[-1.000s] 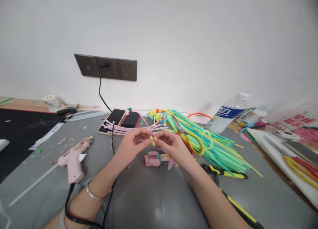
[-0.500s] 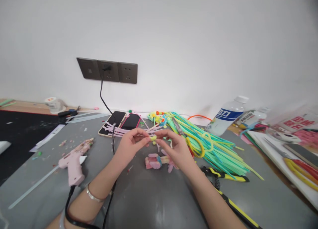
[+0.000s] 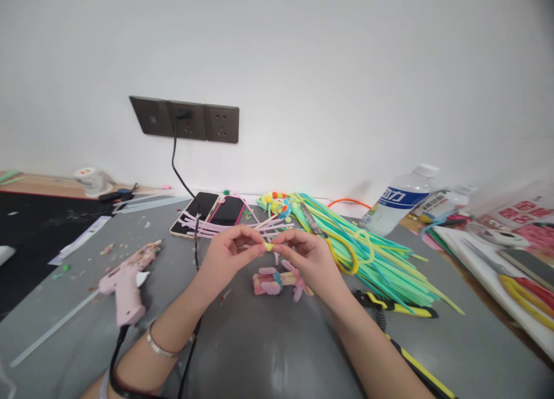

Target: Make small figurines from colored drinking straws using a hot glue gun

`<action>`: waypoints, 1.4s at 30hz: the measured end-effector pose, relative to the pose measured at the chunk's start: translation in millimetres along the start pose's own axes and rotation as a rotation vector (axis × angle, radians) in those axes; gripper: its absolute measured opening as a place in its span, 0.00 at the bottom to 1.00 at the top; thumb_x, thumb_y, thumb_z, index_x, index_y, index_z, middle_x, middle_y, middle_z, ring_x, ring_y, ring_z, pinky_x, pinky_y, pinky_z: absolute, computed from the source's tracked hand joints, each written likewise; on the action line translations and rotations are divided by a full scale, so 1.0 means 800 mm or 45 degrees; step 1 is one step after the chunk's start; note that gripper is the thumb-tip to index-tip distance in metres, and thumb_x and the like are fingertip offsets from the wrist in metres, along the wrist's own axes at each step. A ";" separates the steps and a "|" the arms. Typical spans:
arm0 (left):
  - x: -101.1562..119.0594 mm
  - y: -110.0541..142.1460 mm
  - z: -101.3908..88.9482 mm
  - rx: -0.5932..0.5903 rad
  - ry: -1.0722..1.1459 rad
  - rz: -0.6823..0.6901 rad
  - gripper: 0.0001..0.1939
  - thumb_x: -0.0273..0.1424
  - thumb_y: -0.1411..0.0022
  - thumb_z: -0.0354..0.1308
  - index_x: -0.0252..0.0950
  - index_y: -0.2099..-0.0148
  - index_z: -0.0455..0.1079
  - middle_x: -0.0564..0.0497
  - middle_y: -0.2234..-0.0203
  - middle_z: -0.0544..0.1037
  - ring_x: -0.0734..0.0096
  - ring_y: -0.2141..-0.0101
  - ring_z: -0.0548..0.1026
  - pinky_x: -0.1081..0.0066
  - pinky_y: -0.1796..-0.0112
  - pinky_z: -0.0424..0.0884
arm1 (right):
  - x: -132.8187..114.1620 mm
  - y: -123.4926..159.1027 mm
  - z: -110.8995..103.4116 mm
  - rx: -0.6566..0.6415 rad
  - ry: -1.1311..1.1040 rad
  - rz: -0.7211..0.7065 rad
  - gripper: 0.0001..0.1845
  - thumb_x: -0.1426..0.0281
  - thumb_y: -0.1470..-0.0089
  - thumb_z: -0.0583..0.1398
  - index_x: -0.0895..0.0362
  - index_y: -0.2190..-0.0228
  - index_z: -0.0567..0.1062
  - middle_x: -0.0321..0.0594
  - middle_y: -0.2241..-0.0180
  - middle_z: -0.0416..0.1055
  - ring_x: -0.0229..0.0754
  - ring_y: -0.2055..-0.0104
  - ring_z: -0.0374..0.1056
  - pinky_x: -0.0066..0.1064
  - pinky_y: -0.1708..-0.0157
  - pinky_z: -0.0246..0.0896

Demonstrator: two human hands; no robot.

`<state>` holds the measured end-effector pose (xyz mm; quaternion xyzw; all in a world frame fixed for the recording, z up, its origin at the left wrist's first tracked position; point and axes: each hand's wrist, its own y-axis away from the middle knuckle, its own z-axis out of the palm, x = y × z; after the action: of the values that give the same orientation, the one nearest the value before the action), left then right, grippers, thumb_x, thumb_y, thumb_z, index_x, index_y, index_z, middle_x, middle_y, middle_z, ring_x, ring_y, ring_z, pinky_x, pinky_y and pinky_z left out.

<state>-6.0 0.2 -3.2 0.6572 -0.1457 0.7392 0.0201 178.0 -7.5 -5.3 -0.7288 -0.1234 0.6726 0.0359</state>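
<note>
Pinching one small yellow piece (image 3: 269,247) by its two ends, one left hand (image 3: 228,257) and one right hand (image 3: 308,257) are holding thumb and fingertips together on it, above the middle of one grey table (image 3: 259,341). One pink bundle (image 3: 270,287) is lying just nearer. One pink glue gun (image 3: 128,301) is resting left; two phones (image 3: 201,206) are lying far, left of centre. Right: one bundle of green strips (image 3: 392,266), one pair of pliers (image 3: 413,310) nearer, one blue-labelled bottle (image 3: 400,200) farther.

soft light | faint wall (image 3: 303,70) shadow | tabletop (image 3: 242,341) sheen | right edge blurred
</note>
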 end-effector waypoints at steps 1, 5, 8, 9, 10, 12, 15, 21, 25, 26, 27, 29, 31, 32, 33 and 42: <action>-0.001 0.000 0.000 -0.004 0.001 0.004 0.08 0.31 0.48 0.69 0.35 0.69 0.73 0.52 0.72 0.77 0.72 0.68 0.76 0.73 0.65 0.74 | -0.001 0.000 0.000 -0.001 0.014 -0.002 0.04 0.66 0.50 0.68 0.54 0.71 0.81 0.38 0.71 0.78 0.43 0.68 0.69 0.32 0.67 0.61; -0.003 0.000 0.001 -0.040 -0.011 0.026 0.07 0.29 0.49 0.69 0.35 0.68 0.74 0.52 0.71 0.77 0.71 0.67 0.76 0.73 0.65 0.75 | -0.004 0.000 0.000 -0.027 0.047 -0.016 0.06 0.66 0.49 0.67 0.55 0.71 0.80 0.39 0.71 0.78 0.43 0.67 0.69 0.32 0.66 0.61; -0.005 -0.001 0.002 -0.073 -0.013 0.036 0.06 0.28 0.49 0.68 0.35 0.67 0.75 0.52 0.71 0.78 0.71 0.67 0.76 0.73 0.65 0.75 | -0.006 0.000 0.000 -0.064 0.053 -0.022 0.07 0.65 0.48 0.67 0.56 0.71 0.80 0.39 0.71 0.77 0.43 0.67 0.69 0.32 0.65 0.61; -0.005 -0.001 0.002 -0.081 -0.013 0.036 0.05 0.27 0.48 0.68 0.35 0.67 0.75 0.52 0.71 0.78 0.71 0.67 0.76 0.74 0.65 0.75 | -0.006 0.000 0.000 -0.075 0.056 -0.021 0.08 0.64 0.48 0.66 0.56 0.71 0.80 0.39 0.71 0.77 0.42 0.67 0.69 0.32 0.65 0.61; -0.006 -0.001 0.002 -0.087 -0.014 0.038 0.05 0.27 0.48 0.68 0.35 0.67 0.76 0.52 0.71 0.79 0.71 0.67 0.76 0.74 0.65 0.75 | -0.006 0.000 0.000 -0.087 0.060 -0.018 0.08 0.64 0.48 0.66 0.56 0.71 0.79 0.38 0.71 0.77 0.42 0.67 0.68 0.32 0.65 0.60; -0.006 -0.001 0.002 -0.086 -0.021 0.051 0.04 0.26 0.48 0.67 0.35 0.67 0.76 0.52 0.71 0.79 0.72 0.67 0.76 0.74 0.65 0.74 | -0.005 0.000 0.001 -0.100 0.055 -0.017 0.09 0.63 0.47 0.66 0.56 0.71 0.79 0.38 0.72 0.76 0.41 0.68 0.68 0.32 0.65 0.61; -0.008 -0.001 -0.001 -0.068 -0.059 0.093 0.02 0.25 0.47 0.67 0.35 0.68 0.77 0.52 0.72 0.79 0.73 0.68 0.76 0.75 0.65 0.73 | -0.001 0.000 0.003 -0.102 0.009 -0.006 0.10 0.62 0.48 0.66 0.56 0.70 0.78 0.38 0.71 0.75 0.41 0.67 0.68 0.32 0.65 0.62; -0.008 0.000 -0.002 -0.060 -0.107 0.125 0.01 0.25 0.46 0.66 0.35 0.69 0.77 0.52 0.72 0.79 0.73 0.68 0.75 0.75 0.65 0.73 | 0.002 -0.002 0.004 -0.155 -0.073 0.075 0.11 0.62 0.48 0.66 0.57 0.70 0.75 0.39 0.70 0.73 0.41 0.66 0.69 0.32 0.63 0.63; -0.008 -0.001 0.000 -0.059 -0.128 0.110 0.01 0.26 0.46 0.66 0.34 0.70 0.77 0.51 0.73 0.78 0.72 0.69 0.75 0.75 0.66 0.73 | -0.002 -0.001 0.003 -0.217 -0.106 0.143 0.13 0.60 0.46 0.65 0.57 0.70 0.74 0.37 0.70 0.73 0.39 0.68 0.68 0.31 0.65 0.63; -0.008 -0.001 0.000 -0.058 -0.121 0.101 0.02 0.26 0.46 0.66 0.34 0.70 0.77 0.51 0.72 0.78 0.72 0.69 0.76 0.75 0.66 0.73 | -0.003 0.000 0.002 -0.221 -0.116 0.145 0.13 0.59 0.46 0.65 0.57 0.70 0.74 0.37 0.71 0.72 0.39 0.68 0.68 0.30 0.65 0.63; -0.008 -0.001 0.000 -0.056 -0.103 0.084 0.02 0.27 0.47 0.67 0.34 0.69 0.77 0.51 0.72 0.79 0.72 0.68 0.76 0.75 0.66 0.74 | -0.004 0.000 0.002 -0.221 -0.121 0.141 0.14 0.59 0.46 0.65 0.57 0.70 0.74 0.37 0.71 0.72 0.39 0.68 0.68 0.30 0.65 0.63; -0.009 -0.002 0.000 -0.057 -0.045 0.026 0.05 0.28 0.47 0.68 0.35 0.67 0.77 0.51 0.70 0.79 0.71 0.67 0.77 0.74 0.65 0.75 | -0.006 0.000 0.002 -0.208 -0.112 0.124 0.14 0.58 0.46 0.66 0.57 0.70 0.74 0.36 0.72 0.72 0.39 0.69 0.67 0.30 0.66 0.62; -0.010 -0.003 -0.001 -0.059 0.017 -0.046 0.07 0.30 0.47 0.68 0.35 0.64 0.77 0.51 0.69 0.80 0.71 0.67 0.77 0.74 0.65 0.75 | -0.006 0.000 0.001 -0.189 -0.076 0.106 0.14 0.58 0.46 0.66 0.57 0.70 0.75 0.36 0.72 0.71 0.38 0.70 0.66 0.29 0.68 0.61; -0.010 -0.003 -0.002 -0.063 0.044 -0.081 0.08 0.31 0.47 0.69 0.35 0.63 0.77 0.52 0.69 0.80 0.72 0.68 0.77 0.74 0.65 0.75 | -0.006 -0.001 0.001 -0.180 -0.057 0.097 0.14 0.59 0.47 0.66 0.57 0.71 0.75 0.36 0.72 0.71 0.38 0.70 0.66 0.29 0.69 0.61; -0.011 -0.004 -0.003 -0.060 0.063 -0.109 0.09 0.32 0.47 0.69 0.35 0.64 0.77 0.52 0.72 0.79 0.73 0.70 0.76 0.74 0.66 0.74 | -0.004 -0.001 0.001 -0.170 -0.049 0.089 0.14 0.59 0.47 0.66 0.58 0.71 0.75 0.36 0.72 0.72 0.38 0.70 0.67 0.29 0.68 0.61; -0.031 -0.013 -0.009 0.019 0.088 -0.189 0.16 0.41 0.52 0.71 0.34 0.66 0.78 0.53 0.77 0.78 0.73 0.74 0.75 0.72 0.67 0.74 | 0.001 -0.007 0.009 0.216 0.315 -0.262 0.08 0.64 0.46 0.64 0.57 0.70 0.76 0.38 0.71 0.75 0.42 0.67 0.69 0.33 0.64 0.63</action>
<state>-7.5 16.3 -25.9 0.6403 -0.0903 0.7591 0.0752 170.2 -2.4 -5.2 -0.7838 -0.1346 0.5787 0.1809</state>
